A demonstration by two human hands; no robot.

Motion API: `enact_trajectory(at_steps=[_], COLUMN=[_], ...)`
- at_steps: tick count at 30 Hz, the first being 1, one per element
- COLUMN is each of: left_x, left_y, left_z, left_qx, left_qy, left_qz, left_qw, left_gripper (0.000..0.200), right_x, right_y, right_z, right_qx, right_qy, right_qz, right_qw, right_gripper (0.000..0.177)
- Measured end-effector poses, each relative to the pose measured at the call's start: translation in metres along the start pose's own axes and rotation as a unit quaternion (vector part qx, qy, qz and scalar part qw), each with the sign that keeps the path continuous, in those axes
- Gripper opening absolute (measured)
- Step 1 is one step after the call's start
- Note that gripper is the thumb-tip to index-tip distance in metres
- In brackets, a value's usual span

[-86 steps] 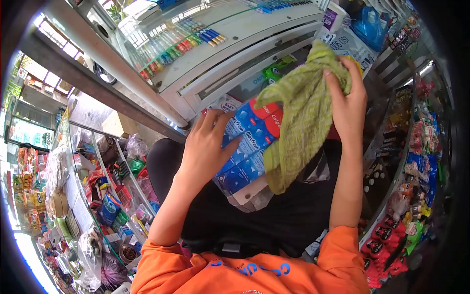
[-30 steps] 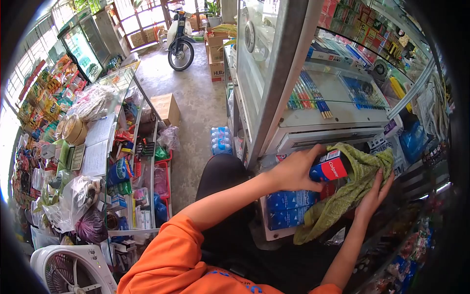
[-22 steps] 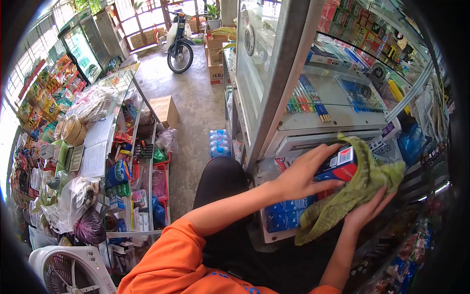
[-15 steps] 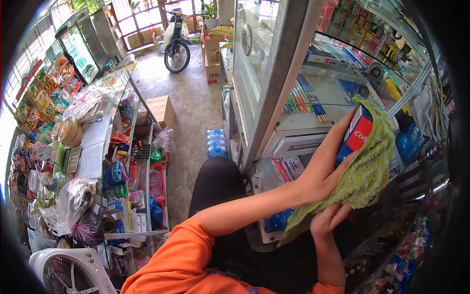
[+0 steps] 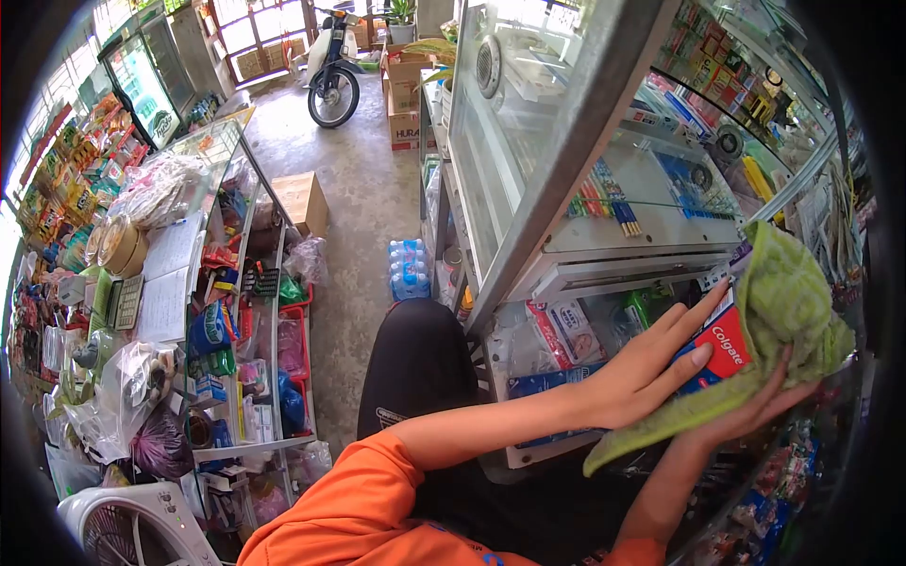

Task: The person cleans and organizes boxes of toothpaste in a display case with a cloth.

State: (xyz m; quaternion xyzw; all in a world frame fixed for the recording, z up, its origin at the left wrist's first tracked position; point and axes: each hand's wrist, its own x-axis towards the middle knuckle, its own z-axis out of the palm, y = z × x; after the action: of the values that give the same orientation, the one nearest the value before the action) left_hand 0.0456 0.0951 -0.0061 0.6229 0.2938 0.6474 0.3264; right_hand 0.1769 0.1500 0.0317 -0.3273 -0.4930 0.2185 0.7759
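A red and blue Colgate toothpaste box (image 5: 725, 349) is held at the right of the view, tilted. My left hand (image 5: 646, 375) grips it from the near side, its fingers lying along the box. A green terry cloth (image 5: 788, 292) wraps the box's far side and hangs below it in a long corner. From beneath, my right hand (image 5: 750, 415) holds the cloth up against the box, and some of its fingers are partly covered. The box's far end is hidden by the cloth.
A glass cabinet (image 5: 557, 170) with pencils (image 5: 618, 212) stands in front; packs, one a baby soap (image 5: 566, 330), lie on its lower shelf. At left is a cluttered glass counter (image 5: 255, 189) and a fan (image 5: 132, 528). Bottled water (image 5: 409, 269) and a motorbike (image 5: 332, 80) stand on the floor.
Both hands, the toothpaste box and the cloth have moved right and down. My right hand has come up under the cloth, and more of the box's Colgate lettering shows. The view has shifted slightly.
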Motion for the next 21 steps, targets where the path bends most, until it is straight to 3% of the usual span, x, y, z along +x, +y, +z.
enact_trajectory(at_steps=[2, 3, 4, 5, 6, 8, 10, 12, 14, 15, 16, 19, 21], left_x=[-0.002, -0.002, -0.003, -0.004, -0.005, -0.005, -0.007, -0.015, -0.018, -0.025, -0.034, -0.053, -0.060], left_y=[0.011, 0.011, 0.015, 0.018, 0.022, 0.027, 0.037, 0.055, 0.047, 0.056, 0.064, 0.073, 0.091], left_z=[-0.006, -0.004, -0.005, -0.006, -0.008, -0.010, -0.019, -0.032, -0.021, -0.019, -0.017, -0.012, -0.019], left_qx=[-0.048, -0.021, -0.020, -0.024, -0.027, -0.013, 0.003, -0.023, 0.035, 0.021, 0.007, 0.008, -0.022], left_qy=[0.001, 0.030, 0.032, 0.055, 0.079, 0.116, 0.153, 0.082, 0.086, 0.054, 0.022, 0.061, 0.099], left_qz=[-0.008, 0.020, 0.024, 0.046, 0.069, 0.102, 0.137, 0.048, 0.090, 0.049, 0.005, 0.042, 0.068], left_qw=[0.999, 0.999, 0.999, 0.997, 0.994, 0.988, 0.979, 0.995, 0.992, 0.997, 1.000, 0.997, 0.993], left_gripper=[0.070, 0.070, 0.070, 0.070, 0.069, 0.068, 0.067, 0.069, 0.068, 0.069, 0.069, 0.067, 0.064], right_x=[0.014, 0.012, 0.003, -0.010, -0.017, -0.057, -0.081, -0.083, -0.073, -0.077, -0.072, -0.079, -0.085], right_y=[0.013, 0.009, 0.019, 0.040, 0.050, 0.019, 0.039, 0.023, -0.004, -0.040, -0.052, -0.107, -0.109], right_z=[-0.026, -0.033, -0.043, -0.054, -0.059, -0.040, -0.062, -0.057, -0.034, -0.005, 0.010, 0.041, 0.025], right_qx=[-0.227, -0.374, -0.371, -0.192, -0.005, 0.034, -0.012, -0.061, -0.128, -0.040, 0.044, 0.089, 0.063], right_qy=[-0.055, -0.102, -0.102, -0.108, -0.113, -0.208, -0.220, -0.249, -0.206, -0.166, -0.125, -0.115, -0.260], right_qz=[-0.148, -0.231, -0.236, -0.189, -0.136, -0.091, -0.085, -0.112, -0.210, -0.093, -0.045, -0.049, -0.029], right_qw=[0.961, 0.893, 0.892, 0.957, 0.984, 0.973, 0.972, 0.960, 0.947, 0.981, 0.990, 0.988, 0.963], right_gripper=[0.049, 0.051, 0.051, 0.057, 0.062, 0.067, 0.070, 0.070, 0.071, 0.071, 0.072, 0.074, 0.076])
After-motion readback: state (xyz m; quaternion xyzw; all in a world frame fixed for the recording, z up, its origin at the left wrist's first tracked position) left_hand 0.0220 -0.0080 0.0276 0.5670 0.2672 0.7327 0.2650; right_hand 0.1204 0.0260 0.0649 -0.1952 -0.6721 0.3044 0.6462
